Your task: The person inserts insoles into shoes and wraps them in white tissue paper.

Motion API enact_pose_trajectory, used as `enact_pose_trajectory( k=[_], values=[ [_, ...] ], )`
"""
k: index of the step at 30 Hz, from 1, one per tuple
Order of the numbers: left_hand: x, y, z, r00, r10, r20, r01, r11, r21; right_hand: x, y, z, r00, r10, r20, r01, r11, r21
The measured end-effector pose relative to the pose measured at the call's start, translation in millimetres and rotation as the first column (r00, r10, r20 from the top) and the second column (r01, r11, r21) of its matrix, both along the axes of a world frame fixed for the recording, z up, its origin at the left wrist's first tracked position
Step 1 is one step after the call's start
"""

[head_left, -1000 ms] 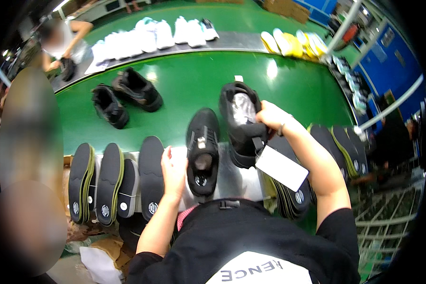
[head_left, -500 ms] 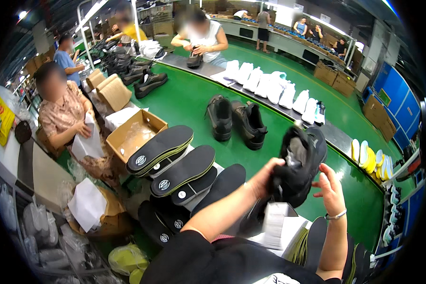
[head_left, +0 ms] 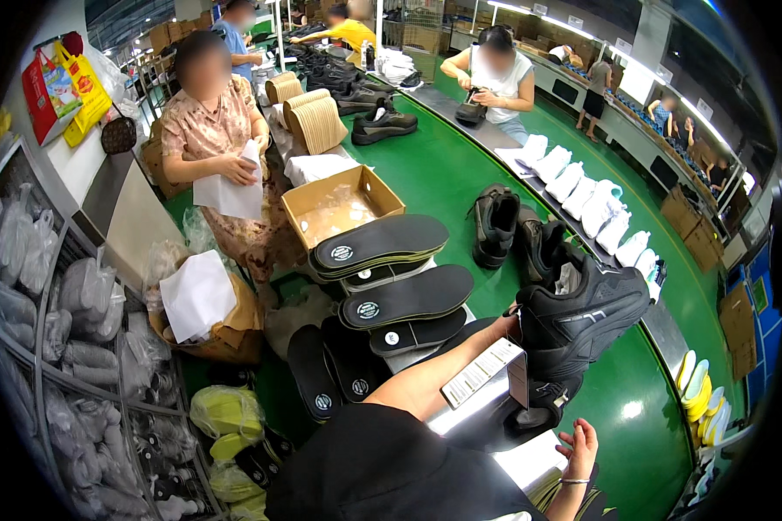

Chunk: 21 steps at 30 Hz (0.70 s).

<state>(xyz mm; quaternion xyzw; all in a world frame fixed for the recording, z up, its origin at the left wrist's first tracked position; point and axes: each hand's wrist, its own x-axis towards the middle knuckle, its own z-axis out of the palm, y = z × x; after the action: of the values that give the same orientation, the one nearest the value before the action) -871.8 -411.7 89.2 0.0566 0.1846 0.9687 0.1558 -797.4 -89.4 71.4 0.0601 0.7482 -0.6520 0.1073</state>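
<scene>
My left hand holds up a black shoe with grey stuffing in its opening; most of the fingers are hidden behind the shoe. Below it, a white printed card lies over my forearm in the view, and I cannot tell what it is fixed to. Another dark shoe is partly visible underneath. Lower right, my right hand is empty, its fingers loosely spread and apart from the shoes. Black insoles lie in stacks left of my left arm.
Two dark shoes stand on the green table beyond the insoles. An open cardboard box sits near a person holding white paper. White shoes line the far ledge. A rack of bagged items stands at left.
My view has turned left. The black shoe has tilted to show its side, still in my left hand. My right hand has moved down, away from it.
</scene>
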Motion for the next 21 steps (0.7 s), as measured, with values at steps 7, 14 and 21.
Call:
enact_pose_trajectory(
  k=[7,14,21],
  values=[
    [-3,3,-4,1.0,0.028,0.003,-0.028,0.999,-0.044,8,28,-34,0.996,-0.055,0.075,0.057,0.998,-0.02],
    [-8,10,-11,0.999,0.047,0.004,-0.046,0.996,-0.081,17,75,-157,0.996,-0.021,0.09,-0.019,0.906,0.423],
    [-15,21,-20,0.998,0.066,0.0,-0.065,0.99,-0.123,54,40,-147,0.938,0.292,-0.188,-0.034,0.616,0.787]
  ],
)
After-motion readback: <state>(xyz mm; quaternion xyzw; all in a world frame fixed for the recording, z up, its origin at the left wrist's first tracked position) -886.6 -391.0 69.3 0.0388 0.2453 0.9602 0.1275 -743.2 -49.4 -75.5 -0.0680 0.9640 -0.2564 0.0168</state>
